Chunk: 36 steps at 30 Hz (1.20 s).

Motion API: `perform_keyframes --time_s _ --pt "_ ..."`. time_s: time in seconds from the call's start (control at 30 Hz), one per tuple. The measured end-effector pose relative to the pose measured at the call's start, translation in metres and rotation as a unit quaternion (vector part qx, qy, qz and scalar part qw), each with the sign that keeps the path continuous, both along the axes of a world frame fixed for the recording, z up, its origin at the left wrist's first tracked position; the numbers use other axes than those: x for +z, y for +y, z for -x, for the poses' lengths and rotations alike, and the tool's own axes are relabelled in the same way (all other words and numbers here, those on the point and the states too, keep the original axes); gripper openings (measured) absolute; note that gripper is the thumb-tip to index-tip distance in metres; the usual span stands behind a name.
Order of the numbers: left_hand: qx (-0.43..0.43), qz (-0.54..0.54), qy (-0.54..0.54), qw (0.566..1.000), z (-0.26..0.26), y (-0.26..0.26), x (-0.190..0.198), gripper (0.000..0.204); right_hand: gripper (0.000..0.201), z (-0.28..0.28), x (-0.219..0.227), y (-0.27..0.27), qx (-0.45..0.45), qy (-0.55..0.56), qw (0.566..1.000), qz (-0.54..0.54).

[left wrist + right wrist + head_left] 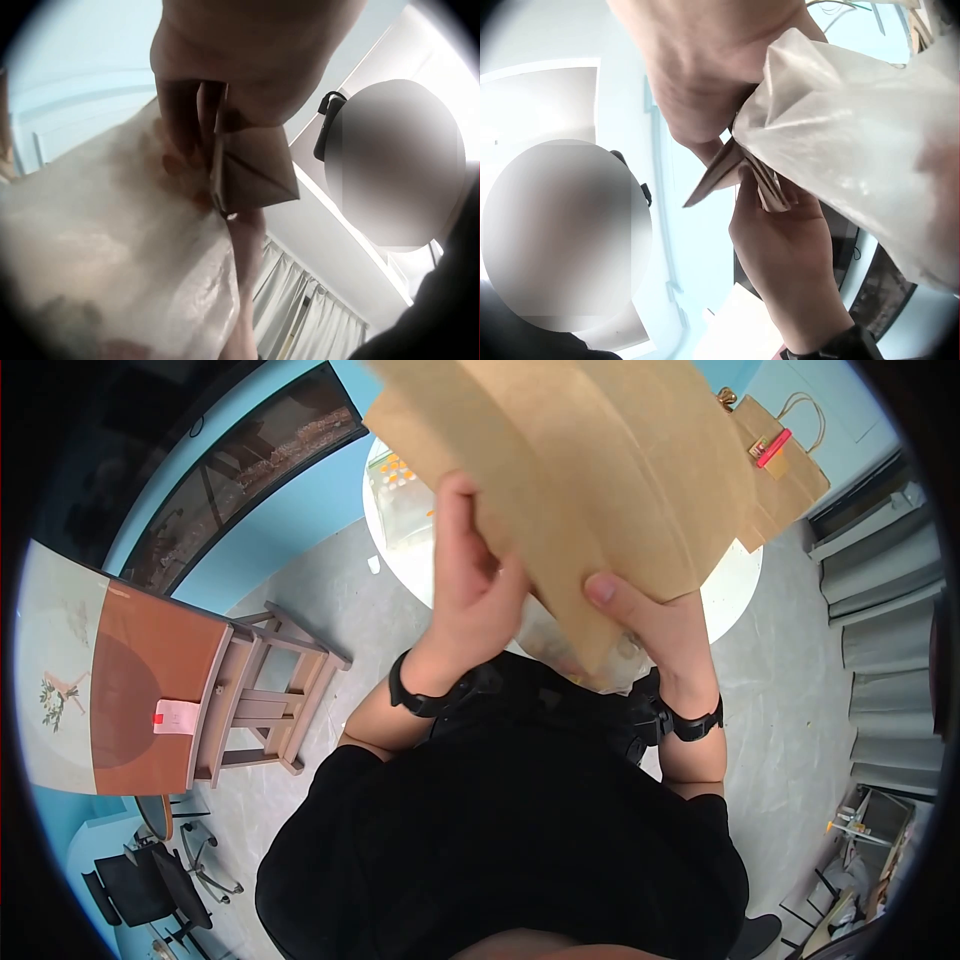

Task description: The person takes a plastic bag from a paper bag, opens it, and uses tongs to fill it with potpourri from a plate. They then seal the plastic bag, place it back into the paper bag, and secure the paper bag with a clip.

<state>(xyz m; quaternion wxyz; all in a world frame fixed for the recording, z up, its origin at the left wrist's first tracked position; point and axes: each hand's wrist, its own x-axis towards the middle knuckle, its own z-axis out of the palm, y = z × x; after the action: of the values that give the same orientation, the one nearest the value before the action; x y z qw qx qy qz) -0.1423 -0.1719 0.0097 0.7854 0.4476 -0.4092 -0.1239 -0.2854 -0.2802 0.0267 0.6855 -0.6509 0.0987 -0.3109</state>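
A large brown paper bag (600, 460) is held up in front of the chest, its lower edge folded into a strip. My left hand (475, 590) grips the bag's left part, fingers curled at its edge. The right hand (660, 625) pinches the lower right edge, thumb on the near face and fingers hidden behind. Both wrist views show the creased brown fold (259, 169) between the hands. Beneath the paper, a cloudy translucent plastic sheet or bag (855, 135) spreads out, with blurred coloured patches showing through it.
Behind the bag is a round white table (735, 575) bearing a clear pouch with orange dots (398, 472). Another brown paper bag (800, 485) with a red clip (773, 448) stands at back right. A wooden stand (270, 700) is at left, grey curtains (880, 630) at right.
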Motion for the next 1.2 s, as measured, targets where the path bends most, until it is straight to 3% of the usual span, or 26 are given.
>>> perform_keyframes --time_s 0.03,0.1,0.17,0.23,0.27,0.33,0.37,0.43,0.57,0.67,0.77,0.87,1.03,1.1,1.2 --pt "0.002 -0.003 0.041 0.999 -0.007 0.007 -0.003 0.038 0.040 0.000 0.004 0.002 -0.007 0.010 0.999 0.035" --pt "-0.194 0.181 0.198 0.944 -0.014 0.021 0.005 0.048 0.037 0.002 0.006 0.002 -0.029 0.045 0.995 0.088" --pt "-0.115 0.153 0.137 0.972 -0.019 0.026 0.009 0.054 0.034 0.003 0.005 0.003 -0.053 0.094 0.987 0.120" --pt "0.064 0.049 0.046 0.996 -0.035 0.024 -0.006 0.055 0.032 -0.001 0.005 0.005 -0.061 0.077 0.983 0.155" --pt "0.018 0.030 0.107 0.994 -0.042 0.028 -0.006 0.051 0.030 -0.003 0.004 0.006 -0.065 0.069 0.981 0.172" --pt "-0.075 -0.006 0.226 0.971 -0.053 0.032 -0.001 0.045 0.030 -0.002 -0.009 -0.007 0.028 0.061 0.997 0.047" --pt "-0.093 0.026 0.274 0.957 -0.055 0.028 0.000 0.039 0.031 -0.002 -0.015 -0.012 0.075 0.056 0.996 -0.015" --pt "-0.117 0.042 0.343 0.931 -0.060 0.026 0.000 0.040 0.032 -0.005 -0.024 -0.011 0.052 -0.027 0.998 0.034" --pt "-0.137 0.068 0.402 0.903 -0.067 0.022 0.000 0.042 0.034 -0.008 -0.012 -0.001 0.021 -0.017 0.984 0.178" --pt "-0.133 0.063 0.378 0.914 -0.058 0.019 -0.002 0.042 0.028 -0.011 0.005 0.009 -0.015 0.065 0.979 0.194" --pt "-0.165 0.067 0.345 0.921 -0.048 0.020 -0.005 0.040 0.023 -0.021 -0.012 0.003 -0.069 0.079 0.981 0.162" --pt "-0.201 0.048 0.266 0.942 -0.063 0.029 -0.016 0.038 0.023 -0.025 -0.026 -0.004 -0.096 0.020 0.992 0.080" --pt "-0.201 0.115 0.133 0.964 -0.087 0.047 -0.023 0.036 0.024 -0.030 -0.034 -0.005 -0.007 -0.104 0.992 0.067" --pt "-0.175 0.098 0.126 0.972 -0.096 0.055 -0.030 0.035 0.022 -0.023 -0.030 -0.001 0.005 -0.015 0.991 0.135" --pt "-0.113 0.023 0.144 0.983 -0.114 0.063 -0.045 0.032 0.021 -0.025 -0.032 0.002 0.037 0.139 0.980 0.141"
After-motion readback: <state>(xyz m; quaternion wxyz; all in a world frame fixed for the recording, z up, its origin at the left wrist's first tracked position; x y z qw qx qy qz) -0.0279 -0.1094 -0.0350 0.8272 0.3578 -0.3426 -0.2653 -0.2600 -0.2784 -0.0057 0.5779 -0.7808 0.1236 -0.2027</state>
